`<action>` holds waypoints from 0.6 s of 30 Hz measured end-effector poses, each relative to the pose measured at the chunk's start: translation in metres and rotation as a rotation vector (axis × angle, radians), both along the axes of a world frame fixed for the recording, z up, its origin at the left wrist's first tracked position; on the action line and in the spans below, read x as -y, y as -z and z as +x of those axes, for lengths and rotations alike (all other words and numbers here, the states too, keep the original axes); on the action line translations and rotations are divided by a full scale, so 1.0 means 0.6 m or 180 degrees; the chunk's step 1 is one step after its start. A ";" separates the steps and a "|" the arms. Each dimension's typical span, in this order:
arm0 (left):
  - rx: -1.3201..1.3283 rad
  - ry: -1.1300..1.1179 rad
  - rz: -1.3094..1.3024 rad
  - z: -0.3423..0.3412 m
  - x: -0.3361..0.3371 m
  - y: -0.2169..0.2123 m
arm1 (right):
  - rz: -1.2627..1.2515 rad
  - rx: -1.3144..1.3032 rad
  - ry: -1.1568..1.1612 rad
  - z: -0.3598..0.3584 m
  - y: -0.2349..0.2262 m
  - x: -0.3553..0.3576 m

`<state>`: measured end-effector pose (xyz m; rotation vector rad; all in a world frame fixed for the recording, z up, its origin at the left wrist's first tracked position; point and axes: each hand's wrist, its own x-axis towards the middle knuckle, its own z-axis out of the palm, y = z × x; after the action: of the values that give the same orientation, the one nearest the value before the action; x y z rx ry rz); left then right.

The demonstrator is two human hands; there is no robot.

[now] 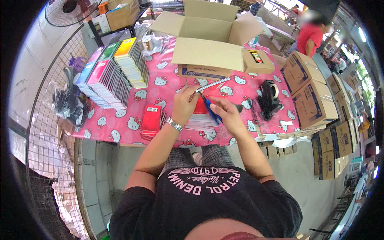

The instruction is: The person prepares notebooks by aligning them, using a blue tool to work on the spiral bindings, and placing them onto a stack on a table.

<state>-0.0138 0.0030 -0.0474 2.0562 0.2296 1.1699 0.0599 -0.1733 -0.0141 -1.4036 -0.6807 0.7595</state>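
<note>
My left hand (pixel 185 105), a watch on its wrist, pinches a small spiral-bound notebook (pixel 213 85), seen edge-on with its coil along the top. Blue-handled pliers (pixel 212 110) are gripped in my right hand (pixel 227 113), their jaws close to the coil's end by my left fingers. Beneath both hands lies a stack of red-covered notebooks (pixel 200 122), partly hidden by them. A second pile of red notebooks (pixel 151 121) rests left of my left forearm. Loose black plastic coils (pixel 262 109) lie to the right of my right hand.
Tall stacks of spiral notebooks (pixel 109 82) stand at the left of the pink-covered table (pixel 116 134). An open carton (pixel 208 52) and a smaller brown box (pixel 258 62) sit at the back. A black tape dispenser (pixel 270 95) is on the right, beside stacked cartons (pixel 314 102).
</note>
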 end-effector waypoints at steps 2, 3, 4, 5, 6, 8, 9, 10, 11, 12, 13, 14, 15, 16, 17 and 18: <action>0.0078 -0.0342 0.0056 -0.038 -0.019 -0.036 | 0.0014 0.1463 0.0667 0.007 0.032 0.010; 0.0128 -0.0495 0.0090 -0.058 -0.034 -0.056 | -0.0053 0.2241 0.1055 0.026 0.043 0.025; 0.0129 -0.0596 0.0493 -0.074 -0.057 -0.069 | -0.0175 0.3030 0.1499 0.052 0.060 0.048; 0.0126 -0.0731 0.0903 -0.099 -0.085 -0.083 | -0.0386 0.2374 0.1521 0.071 0.089 0.071; -0.0165 -0.0757 0.1154 -0.121 -0.109 -0.103 | -0.0707 0.2295 0.1420 0.099 0.136 0.098; -0.1025 -0.0841 0.1450 -0.133 -0.141 -0.107 | -0.1436 0.2380 0.1120 0.111 0.223 0.124; -0.1595 -0.0920 0.1489 -0.134 -0.149 -0.097 | -0.1835 0.2546 0.0898 0.099 0.249 0.132; -0.2164 -0.0985 0.1524 -0.132 -0.157 -0.083 | -0.2239 0.2701 0.0675 0.093 0.273 0.138; -0.2698 -0.0843 0.1461 -0.129 -0.172 -0.043 | -0.2342 0.2878 0.0552 0.090 0.287 0.136; -0.3227 -0.0739 0.1379 -0.131 -0.192 0.017 | -0.2409 0.3077 0.0402 0.086 0.295 0.126; -0.3738 -0.0615 0.1301 -0.129 -0.212 0.064 | -0.2474 0.3276 0.0282 0.087 0.303 0.115; -0.3525 -0.0647 0.1397 -0.132 -0.220 0.100 | -0.2125 0.3313 0.0741 0.114 0.307 0.115; -0.3305 -0.0656 0.1497 -0.142 -0.219 0.135 | -0.1754 0.3348 0.1186 0.142 0.310 0.117; -0.3092 -0.0642 0.1589 -0.147 -0.217 0.151 | -0.1873 0.2627 0.1399 0.188 0.308 0.124; -0.2933 -0.0679 0.1662 -0.140 -0.216 0.150 | -0.2181 0.3023 0.1720 0.239 0.320 0.145; -0.2804 -0.0772 0.1695 -0.147 -0.217 0.151 | -0.2419 0.3443 0.2131 0.263 0.316 0.151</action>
<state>-0.1017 0.1329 -0.1381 2.9924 0.6515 0.3794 0.2180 -0.2637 -0.2039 -2.5884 -0.6526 -0.4189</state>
